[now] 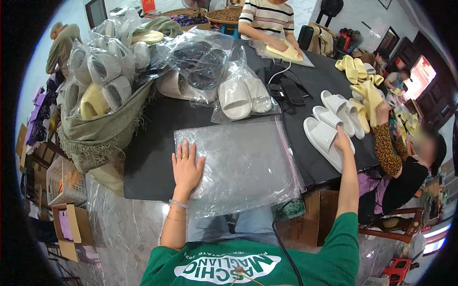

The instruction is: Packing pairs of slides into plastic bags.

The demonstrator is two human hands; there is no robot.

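My left hand (187, 167) lies flat with fingers spread on the left part of clear plastic bags (243, 162), which rest on the black table (152, 143) in front of me. At the right, my right hand (342, 142) is closed on a white slipper (318, 135), its thumb side at the strap opening; part of the grip is hidden. More white slippers (336, 106) lie just beyond it. Past the bags sits a pair of white slippers wrapped in clear plastic (235, 97).
A woven sack (102, 136) overflows with bagged slippers at the left. Several bagged dark slippers (198, 64) lie beside it. A phone (292, 90) and cables lie mid-table. Co-workers handle yellow slippers (369, 100) at the right and a yellow slipper (285, 50) across the table.
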